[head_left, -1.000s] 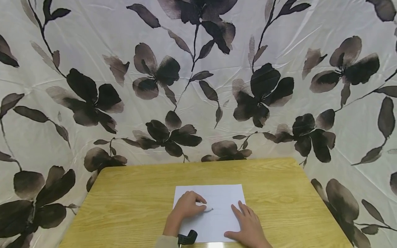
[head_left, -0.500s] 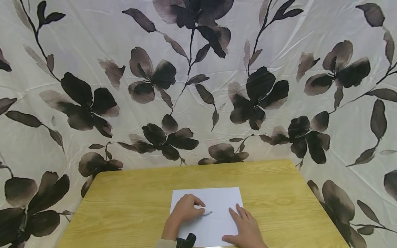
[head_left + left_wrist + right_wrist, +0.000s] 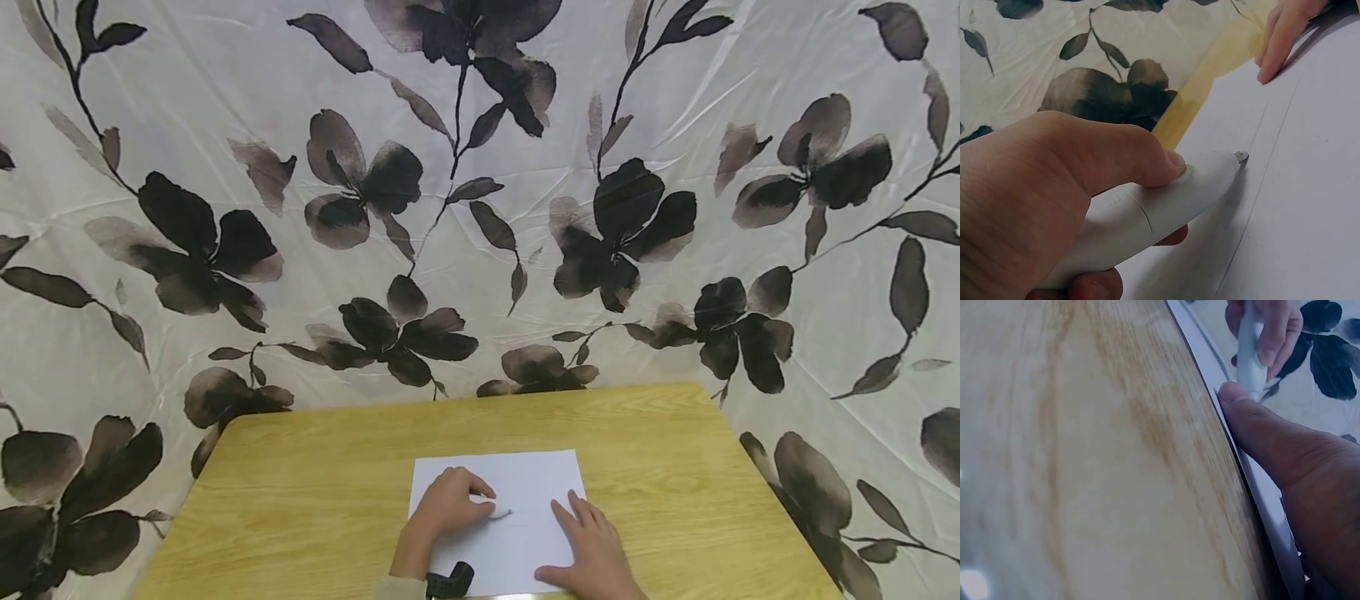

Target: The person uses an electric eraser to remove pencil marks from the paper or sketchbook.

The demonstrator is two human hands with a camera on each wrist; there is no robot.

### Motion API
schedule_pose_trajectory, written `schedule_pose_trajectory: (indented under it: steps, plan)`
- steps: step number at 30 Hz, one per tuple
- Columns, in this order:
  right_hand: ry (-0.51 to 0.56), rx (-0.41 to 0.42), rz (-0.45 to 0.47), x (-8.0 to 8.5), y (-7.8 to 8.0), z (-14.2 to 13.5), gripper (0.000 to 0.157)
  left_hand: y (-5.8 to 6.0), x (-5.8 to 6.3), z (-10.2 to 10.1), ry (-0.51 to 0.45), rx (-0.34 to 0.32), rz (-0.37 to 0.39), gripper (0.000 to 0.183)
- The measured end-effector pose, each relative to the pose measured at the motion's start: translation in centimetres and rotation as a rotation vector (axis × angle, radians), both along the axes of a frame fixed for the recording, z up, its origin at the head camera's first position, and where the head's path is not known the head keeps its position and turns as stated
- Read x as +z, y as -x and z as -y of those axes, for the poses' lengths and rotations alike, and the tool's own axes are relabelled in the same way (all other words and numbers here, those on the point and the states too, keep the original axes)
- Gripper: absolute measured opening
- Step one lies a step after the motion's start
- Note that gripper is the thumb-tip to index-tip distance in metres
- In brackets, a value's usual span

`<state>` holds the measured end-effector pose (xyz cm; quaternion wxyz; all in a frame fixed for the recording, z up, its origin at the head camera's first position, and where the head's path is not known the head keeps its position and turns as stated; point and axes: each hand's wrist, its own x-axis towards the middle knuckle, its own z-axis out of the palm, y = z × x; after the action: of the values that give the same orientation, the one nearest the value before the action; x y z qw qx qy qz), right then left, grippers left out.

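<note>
My left hand (image 3: 450,504) grips a thick white pen-shaped tool (image 3: 1175,197), thumb pressed along its upper side. The tool's small grey metallic tip (image 3: 1242,157) is at the end of a short thin line on the white paper (image 3: 1310,206); a longer line runs beside it. What kind of tool it is, I cannot tell. My right hand (image 3: 600,554) rests with fingers spread on the paper's right side. In the right wrist view its thumb (image 3: 1254,415) lies at the paper's near edge, with the left hand (image 3: 1279,331) and tool beyond.
A yellow wood-grain table (image 3: 315,475) bears the paper near its front edge. Behind and around it hangs a pale cloth (image 3: 480,250) printed with dark flowers. A black strap device (image 3: 450,581) sits on the left wrist, beside a beige sleeve (image 3: 401,588).
The head view has shifted a little, moving the whole scene slightly left in the picture. Both hands keep nearly the same place on the paper, and the left still holds the tool.
</note>
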<state>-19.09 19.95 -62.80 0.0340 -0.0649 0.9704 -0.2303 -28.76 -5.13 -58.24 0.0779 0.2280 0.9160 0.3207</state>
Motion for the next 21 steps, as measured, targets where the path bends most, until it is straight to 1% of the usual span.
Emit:
schedule_pose_trajectory:
  steps: [6,8,13,18,21]
  plan:
    - [-0.014,0.006,-0.026,-0.12,-0.05,-0.04,0.11,-0.1,0.3,0.37,0.012,0.022,-0.016,0.008]
    - [-0.009,0.006,-0.03,-0.13,-0.05,-0.05,0.11,-0.01,0.29,0.26,0.01,0.018,-0.018,0.009]
    - [0.001,0.001,-0.013,0.08,-0.18,0.13,0.109,-0.03,0.26,-0.15,0.021,-0.001,-0.022,0.009]
    - [0.0,-0.005,-0.009,0.1,-0.25,0.13,0.109,-0.29,0.62,-0.25,0.053,0.02,-0.043,0.009]
    - [0.001,-0.008,-0.016,0.06,-0.22,0.04,0.109,-0.32,0.72,-0.41,0.067,0.02,-0.046,0.009]
